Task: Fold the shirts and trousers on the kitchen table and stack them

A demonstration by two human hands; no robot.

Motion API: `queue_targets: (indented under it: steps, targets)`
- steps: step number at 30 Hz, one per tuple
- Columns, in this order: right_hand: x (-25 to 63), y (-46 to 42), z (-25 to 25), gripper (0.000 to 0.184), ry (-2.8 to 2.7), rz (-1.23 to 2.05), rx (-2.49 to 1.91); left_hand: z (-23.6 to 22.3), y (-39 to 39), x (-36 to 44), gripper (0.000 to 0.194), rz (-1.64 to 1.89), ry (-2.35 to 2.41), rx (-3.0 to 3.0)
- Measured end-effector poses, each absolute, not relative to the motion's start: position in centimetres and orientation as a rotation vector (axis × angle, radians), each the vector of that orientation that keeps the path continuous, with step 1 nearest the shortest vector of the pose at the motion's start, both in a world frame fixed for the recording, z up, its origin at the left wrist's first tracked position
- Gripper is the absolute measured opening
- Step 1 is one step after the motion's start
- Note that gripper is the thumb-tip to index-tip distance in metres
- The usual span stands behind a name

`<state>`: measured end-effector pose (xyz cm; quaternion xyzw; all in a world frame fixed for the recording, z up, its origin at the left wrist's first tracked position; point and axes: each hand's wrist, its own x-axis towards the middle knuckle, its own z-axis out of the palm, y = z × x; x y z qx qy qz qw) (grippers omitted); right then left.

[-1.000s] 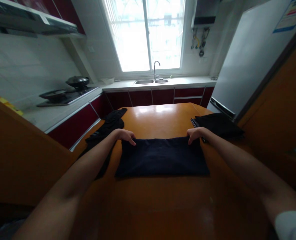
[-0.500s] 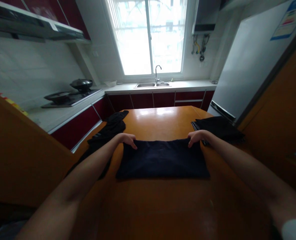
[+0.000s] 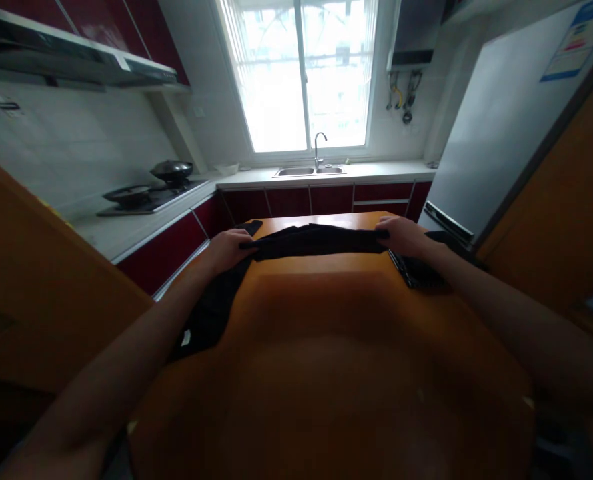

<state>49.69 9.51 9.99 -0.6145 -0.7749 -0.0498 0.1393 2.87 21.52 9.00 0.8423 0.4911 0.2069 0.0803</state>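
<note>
A dark folded garment [image 3: 316,241] is stretched sideways between my two hands, raised above the far half of the wooden table [image 3: 321,320]. It shows as a narrow band; its exact kind is not clear. My left hand [image 3: 229,250] is closed on its left end, and my right hand [image 3: 402,235] pinches the right end. Beneath and beside my left arm lie dark clothes [image 3: 211,313] with a small white tag. A stack of folded black clothes [image 3: 423,272] sits at the table's right, partly hidden behind my right forearm.
Beyond the table runs a counter with a sink [image 3: 296,171] and a faucet [image 3: 318,150] under the window. On the left, pans [image 3: 172,171] stand on a stove [image 3: 161,197]. A fridge [image 3: 496,113] is at the right, and a wooden panel [image 3: 36,280] rises at the near left.
The garment, lying flat near the table's middle before, is now lifted and farther away, seen as a thin band. Both hands moved up and forward with it, keeping their grip.
</note>
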Motion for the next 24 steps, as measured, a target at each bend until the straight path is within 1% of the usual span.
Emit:
queue_targets:
  steps: [2, 4, 5, 8, 10, 13, 16, 20, 22, 24]
  targets:
    - [48.7, 7.4, 8.0, 0.020, -2.272, -0.326, -1.701, 6.9, 19.3, 2.2, 0.024, 0.621, 1.364, 2.805]
    - [47.7, 5.0, 4.5, 0.024, -2.355, -0.471, -1.604, 3.7, 16.7, 1.6, 0.025, 0.542, 1.311, 2.972]
    - [47.2, 3.6, 2.3, 0.024, -2.395, -0.492, -1.570, 1.8, 15.2, 1.3, 0.027, 0.472, 1.290, 3.005]
    - [45.8, -0.9, -3.5, 0.021, -2.501, -0.398, -1.521, -3.3, 11.1, -0.3, 0.038, 0.310, 1.222, 3.017]
    - [45.2, -3.9, -5.7, 0.023, -2.478, -0.265, -1.525, -5.2, 8.9, -1.9, 0.040, 0.290, 1.204, 2.979]
    - [45.5, -7.3, -5.9, 0.031, -2.374, -0.035, -1.485, -5.5, 7.3, -3.9, 0.031, 0.312, 1.246, 2.907]
    - [47.2, -8.3, -4.8, 0.026, -2.148, 0.090, -1.507, -4.3, 7.1, -4.4, 0.030, 0.349, 1.296, 2.838]
    - [49.4, -6.3, -4.9, 0.030, -1.638, 0.040, -1.825, -3.9, 8.3, -3.8, 0.033, 0.408, 1.308, 2.764]
    - [49.7, -5.0, -5.5, 0.029, -1.522, 0.116, -1.969, -4.4, 9.2, -3.8, 0.035, 0.410, 1.289, 2.709]
    - [49.4, -3.9, -6.1, 0.025, -1.460, 0.272, -2.056, -4.9, 9.9, -4.2, 0.037, 0.457, 1.348, 2.612]
